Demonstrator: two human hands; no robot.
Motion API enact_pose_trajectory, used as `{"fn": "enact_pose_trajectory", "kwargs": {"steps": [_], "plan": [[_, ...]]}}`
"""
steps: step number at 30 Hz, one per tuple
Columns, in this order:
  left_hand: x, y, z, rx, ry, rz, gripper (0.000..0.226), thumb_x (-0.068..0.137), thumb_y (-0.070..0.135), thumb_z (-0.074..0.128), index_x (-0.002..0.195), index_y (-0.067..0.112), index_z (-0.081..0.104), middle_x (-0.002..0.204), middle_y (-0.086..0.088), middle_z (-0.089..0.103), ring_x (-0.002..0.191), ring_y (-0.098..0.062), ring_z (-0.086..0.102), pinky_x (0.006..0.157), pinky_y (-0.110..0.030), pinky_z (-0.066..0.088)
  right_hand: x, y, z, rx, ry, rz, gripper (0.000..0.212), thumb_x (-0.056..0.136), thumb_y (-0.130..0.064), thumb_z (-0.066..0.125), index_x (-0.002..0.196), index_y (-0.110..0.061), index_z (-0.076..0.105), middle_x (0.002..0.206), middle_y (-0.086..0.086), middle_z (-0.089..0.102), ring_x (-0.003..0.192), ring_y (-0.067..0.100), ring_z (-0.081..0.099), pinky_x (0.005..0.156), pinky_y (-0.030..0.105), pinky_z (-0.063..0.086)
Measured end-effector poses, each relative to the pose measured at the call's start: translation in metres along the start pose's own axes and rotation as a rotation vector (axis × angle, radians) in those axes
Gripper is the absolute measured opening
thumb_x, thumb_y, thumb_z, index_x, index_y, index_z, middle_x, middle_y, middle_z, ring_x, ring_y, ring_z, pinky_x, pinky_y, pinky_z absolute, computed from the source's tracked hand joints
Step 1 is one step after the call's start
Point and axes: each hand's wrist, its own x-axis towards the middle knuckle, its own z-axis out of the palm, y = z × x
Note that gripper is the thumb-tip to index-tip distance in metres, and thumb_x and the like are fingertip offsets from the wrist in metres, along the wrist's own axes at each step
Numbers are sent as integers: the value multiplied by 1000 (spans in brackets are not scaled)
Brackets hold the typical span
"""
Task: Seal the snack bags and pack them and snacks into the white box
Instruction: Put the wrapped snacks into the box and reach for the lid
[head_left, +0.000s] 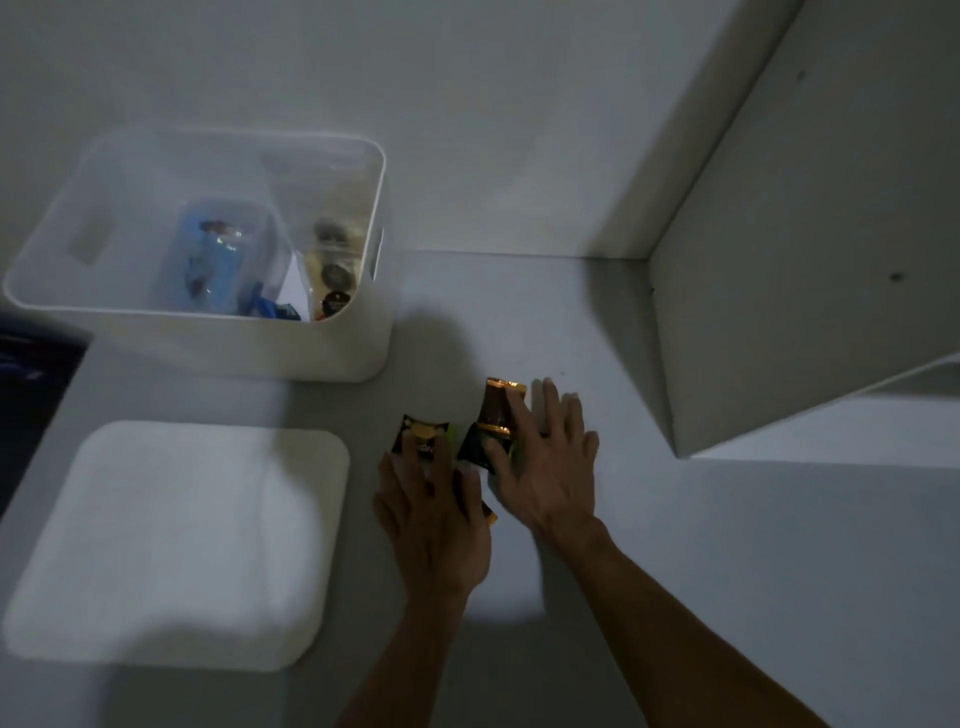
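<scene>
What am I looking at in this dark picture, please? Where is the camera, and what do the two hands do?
There is no machine here. One camera sits on a person's head and looks down at a grey table. The left hand lies flat on a small dark snack packet. The right hand lies with straight fingers on a dark and gold packet. Neither hand has a grip around anything. At the far left stands the open white box, which already holds bags and snacks, too blurred to name. Its white lid lies flat in front of it.
</scene>
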Motion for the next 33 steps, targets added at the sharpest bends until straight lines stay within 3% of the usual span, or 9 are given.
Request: {"fn": "enact_pose_trajectory", "kwargs": {"steps": [3,7,10,14,18,21,27,33], "plan": [[12,-5,15,63,2,-5,57,98,54,14,153,37,18,164,-3,10,150,-33,3,116,-62,13,14,0,14,-46,-20,-83,67,93,-68,31,153,-42,16,166,-1,2,150,39,3,112,67,18],[36,-13,22,126,59,26,55,99,58,15,151,43,22,163,3,14,150,-32,7,114,-66,9,27,4,22,-103,24,-135,61,94,-68,28,148,-40,32,164,-5,16,150,34,12,111,64,19],[52,-14,25,162,100,49,53,97,57,25,144,39,41,159,2,28,148,-32,18,114,-66,11,33,6,26,-88,112,-123,59,95,-62,34,142,-29,44,157,-5,35,147,28,25,110,59,24],[59,-15,27,169,181,103,46,95,54,44,128,26,59,143,-4,51,137,-32,37,110,-59,26,39,6,30,-73,158,-111,64,92,-68,35,135,-23,50,152,-4,41,144,26,30,110,56,25],[60,-14,25,182,309,152,39,96,52,45,100,18,65,117,-2,62,118,-33,48,90,-47,38,41,6,31,-100,282,-165,53,95,-62,42,129,-24,57,130,-6,58,120,24,50,89,44,38],[66,-11,24,192,363,161,40,96,53,46,88,17,63,103,-3,63,105,-34,53,76,-44,40,44,5,33,-103,337,-173,48,97,-57,44,125,-22,60,112,-2,62,100,24,53,74,40,41],[71,-14,33,150,448,247,38,94,52,55,99,17,68,92,-3,66,89,-32,57,57,-40,48,44,7,47,-52,503,-217,45,97,-46,56,123,-12,65,86,4,64,75,24,57,51,33,42],[66,-13,32,148,544,291,38,91,52,61,101,17,71,86,-4,66,82,-29,60,52,-36,47,38,4,50,-56,624,-197,41,95,-43,59,121,-12,68,79,1,64,69,19,59,46,25,34]]}}
